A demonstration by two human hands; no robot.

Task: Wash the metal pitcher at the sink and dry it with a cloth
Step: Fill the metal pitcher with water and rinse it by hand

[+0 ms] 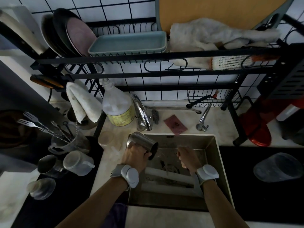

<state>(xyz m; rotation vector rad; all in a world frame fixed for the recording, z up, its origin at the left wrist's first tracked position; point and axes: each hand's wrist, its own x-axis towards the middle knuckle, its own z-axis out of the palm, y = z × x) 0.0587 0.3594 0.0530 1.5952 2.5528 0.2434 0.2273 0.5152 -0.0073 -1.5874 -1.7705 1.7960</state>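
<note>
Pitcher (141, 142) hangs tilted on its side over the back left corner of the sink (189, 141), with its mouth turned right and down toward the basin. The left grip (137, 155) is closed around the pitcher from the near side, fingers wrapped close to the rim. The right grip (186, 157) is over the middle of the sink, apart from the pitcher, with its fingers curled; I cannot tell whether it holds anything. Each wrist wears a pale band (130, 176).

In the sink, below the hands, lies a white tray (169, 178). Behind the sink's back rim stands the tap (141, 111), its spout arching toward the basin. Just left of the tap is a soap bottle (117, 108), and a pink pad (175, 125) lies flat to the tap's right.

Left of the sink and behind it, a cloth (82, 104) hangs folded from the black rack (148, 55) that spans the wall above. A rag (197, 35) lies bunched on the rack's top shelf, right of the sink. On the worktop (105, 170) left of the sink, a clear jug (65, 143) holds forks.
</note>
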